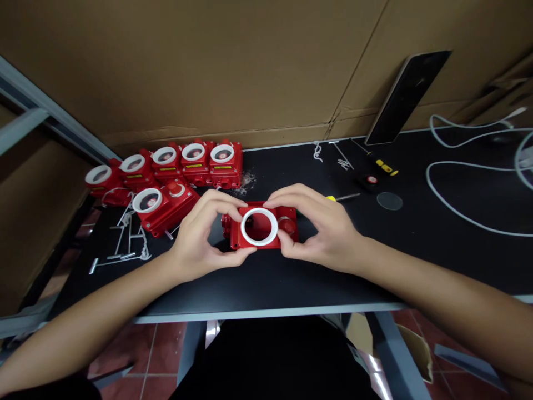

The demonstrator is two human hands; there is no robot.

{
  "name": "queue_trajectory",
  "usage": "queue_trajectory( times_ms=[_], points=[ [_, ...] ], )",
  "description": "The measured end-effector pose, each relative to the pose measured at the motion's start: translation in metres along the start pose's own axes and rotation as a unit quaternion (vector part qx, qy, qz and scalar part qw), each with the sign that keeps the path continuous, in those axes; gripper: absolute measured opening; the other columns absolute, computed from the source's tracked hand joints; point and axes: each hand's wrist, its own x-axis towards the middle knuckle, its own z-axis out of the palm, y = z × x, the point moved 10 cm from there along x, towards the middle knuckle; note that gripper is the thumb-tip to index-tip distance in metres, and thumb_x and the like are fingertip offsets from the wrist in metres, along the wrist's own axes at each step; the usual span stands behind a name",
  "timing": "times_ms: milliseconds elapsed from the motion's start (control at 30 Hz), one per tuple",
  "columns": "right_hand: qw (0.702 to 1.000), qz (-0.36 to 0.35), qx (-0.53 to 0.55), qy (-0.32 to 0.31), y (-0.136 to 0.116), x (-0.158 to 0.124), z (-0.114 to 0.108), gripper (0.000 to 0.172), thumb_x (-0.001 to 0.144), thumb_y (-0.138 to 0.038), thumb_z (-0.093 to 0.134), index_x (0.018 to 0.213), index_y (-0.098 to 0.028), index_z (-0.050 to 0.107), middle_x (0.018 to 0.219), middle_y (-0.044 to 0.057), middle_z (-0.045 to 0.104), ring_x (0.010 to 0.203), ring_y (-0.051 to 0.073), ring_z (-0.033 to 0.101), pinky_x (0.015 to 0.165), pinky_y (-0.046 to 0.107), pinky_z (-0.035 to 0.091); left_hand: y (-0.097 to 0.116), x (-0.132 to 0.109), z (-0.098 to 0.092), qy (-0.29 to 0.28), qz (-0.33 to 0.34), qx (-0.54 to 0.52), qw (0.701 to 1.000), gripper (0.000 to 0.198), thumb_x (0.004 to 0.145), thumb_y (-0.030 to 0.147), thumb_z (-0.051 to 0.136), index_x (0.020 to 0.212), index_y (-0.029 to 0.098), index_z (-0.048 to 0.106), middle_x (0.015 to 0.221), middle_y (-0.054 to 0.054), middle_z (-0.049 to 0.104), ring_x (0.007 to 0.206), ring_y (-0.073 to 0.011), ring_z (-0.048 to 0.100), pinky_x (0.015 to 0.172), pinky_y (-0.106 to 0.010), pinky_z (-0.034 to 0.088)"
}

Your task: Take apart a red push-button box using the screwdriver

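A red box (235, 238) lies in front of me on the black table, with a white ring (244, 234) over its round opening. The opening shows only red inside. My left hand (200, 236) curls around the ring's left side, index finger at its upper left and thumb at its lower edge. From the right, my right hand (322, 230) grips the ring with fingers at the top and thumb at its right side. A red round knob (287, 224) on the box is partly hidden behind my right hand.
Several finished-looking red boxes (225, 166) with white rings line the back left, another red box (169, 208) before them. Small metal T-shaped hammers (119, 258) lie left. At right are a clear disc (390, 201), a black round part (368, 180), a yellow-handled screwdriver (385, 166) and white cable (466, 223).
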Motion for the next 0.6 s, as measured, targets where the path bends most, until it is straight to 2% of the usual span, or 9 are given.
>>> queue_trajectory(
  times_ms=[133, 200, 267, 333, 433, 533, 600],
  points=[
    [1.0, 0.019, 0.024, 0.003, 0.0048, 0.0003, -0.0024, 0.025, 0.104, -0.006, 0.069, 0.125, -0.02, 0.07, 0.113, 0.008, 0.081, 0.1, 0.019, 0.079, 0.085, 0.031, 0.068, 0.0057, -0.0017, 0.0057, -0.026, 0.005, 0.003, 1.0, 0.046, 0.089, 0.028, 0.103, 0.117, 0.024, 0.067, 0.128, -0.012, 0.079, 0.114, -0.0282, 0.08, 0.095, -0.042, 0.066],
    [0.999, 0.015, 0.032, -0.007, 0.0043, 0.0011, -0.0018, 0.024, 0.105, -0.007, 0.068, 0.125, -0.02, 0.069, 0.113, 0.008, 0.08, 0.1, 0.02, 0.079, 0.085, 0.033, 0.068, 0.0061, -0.0024, 0.0058, -0.026, 0.004, 0.003, 1.0, 0.045, 0.09, 0.027, 0.103, 0.116, 0.023, 0.066, 0.127, -0.012, 0.079, 0.113, -0.0285, 0.079, 0.094, -0.042, 0.066],
    [0.999, -0.001, 0.04, -0.023, 0.0018, 0.0018, 0.0001, 0.029, 0.103, -0.01, 0.069, 0.131, -0.019, 0.068, 0.119, 0.012, 0.079, 0.107, 0.023, 0.078, 0.092, 0.037, 0.068, 0.0051, -0.0024, 0.0041, -0.021, 0.004, 0.003, 1.0, 0.044, 0.09, 0.027, 0.102, 0.116, 0.023, 0.066, 0.127, -0.013, 0.078, 0.114, -0.0295, 0.08, 0.095, -0.044, 0.067],
    [0.998, -0.016, 0.041, -0.039, -0.0001, 0.0019, 0.0026, 0.041, 0.1, -0.011, 0.072, 0.14, -0.017, 0.066, 0.127, 0.016, 0.076, 0.117, 0.026, 0.076, 0.098, 0.042, 0.069, 0.0042, -0.0018, 0.0015, -0.014, 0.006, 0.006, 1.0, 0.043, 0.091, 0.027, 0.102, 0.114, 0.023, 0.066, 0.129, -0.013, 0.078, 0.115, -0.0304, 0.081, 0.095, -0.045, 0.067],
    [0.998, -0.019, 0.03, -0.045, 0.0009, 0.0011, 0.0045, 0.055, 0.097, -0.012, 0.074, 0.15, -0.019, 0.062, 0.133, 0.018, 0.073, 0.122, 0.029, 0.074, 0.099, 0.046, 0.069, 0.0036, -0.0011, 0.0001, -0.016, 0.01, 0.014, 1.0, 0.039, 0.092, 0.025, 0.101, 0.109, 0.024, 0.066, 0.131, -0.013, 0.078, 0.116, -0.0303, 0.081, 0.094, -0.045, 0.067],
    [0.999, -0.019, 0.021, -0.038, 0.0014, 0.0004, 0.004, 0.053, 0.097, -0.013, 0.075, 0.148, -0.018, 0.063, 0.132, 0.017, 0.074, 0.121, 0.028, 0.074, 0.098, 0.044, 0.069, 0.0023, -0.0012, 0.0011, -0.018, 0.01, 0.008, 1.0, 0.039, 0.092, 0.024, 0.102, 0.106, 0.025, 0.065, 0.132, -0.013, 0.078, 0.118, -0.0309, 0.082, 0.095, -0.045, 0.068],
    [0.999, -0.022, 0.017, -0.033, 0.0003, 0.0004, 0.0035, 0.05, 0.097, -0.014, 0.075, 0.145, -0.015, 0.065, 0.131, 0.018, 0.074, 0.12, 0.027, 0.075, 0.099, 0.041, 0.069, -0.0003, -0.0015, 0.0003, -0.006, 0.002, -0.016, 1.0, 0.042, 0.091, 0.027, 0.103, 0.112, 0.025, 0.066, 0.132, -0.013, 0.079, 0.118, -0.032, 0.082, 0.095, -0.047, 0.069]
  ],
)
